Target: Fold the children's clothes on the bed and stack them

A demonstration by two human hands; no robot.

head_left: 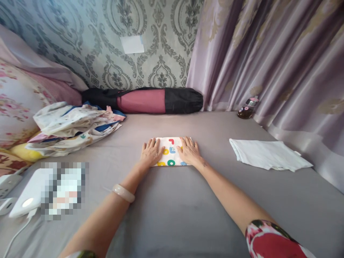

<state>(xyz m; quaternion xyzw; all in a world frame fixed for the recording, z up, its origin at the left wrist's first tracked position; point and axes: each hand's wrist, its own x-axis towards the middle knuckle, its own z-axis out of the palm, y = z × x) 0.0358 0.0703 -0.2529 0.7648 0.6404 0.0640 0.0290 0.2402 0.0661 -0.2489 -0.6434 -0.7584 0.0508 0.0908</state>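
A white cloth with colourful letters [171, 152], folded into a flat rectangle, lies on the grey bed sheet [185, 211]. My left hand [152, 153] rests flat on its left end, fingers apart. On its right end lies my right hand [189, 152], also flat with the fingers spread. Both palms press on the cloth and hide its two ends, while the middle shows between my thumbs. A folded pale garment [268, 154] lies apart, to the right of my right hand.
A heap of clothes [77, 123] lies at the left by a floral pillow [16, 100]. Along the wall stretches a black and pink rolled bag [142, 101]. A bottle [247, 108] stands near the curtain [228, 53]. A white power bank [33, 191] with a cable sits front left.
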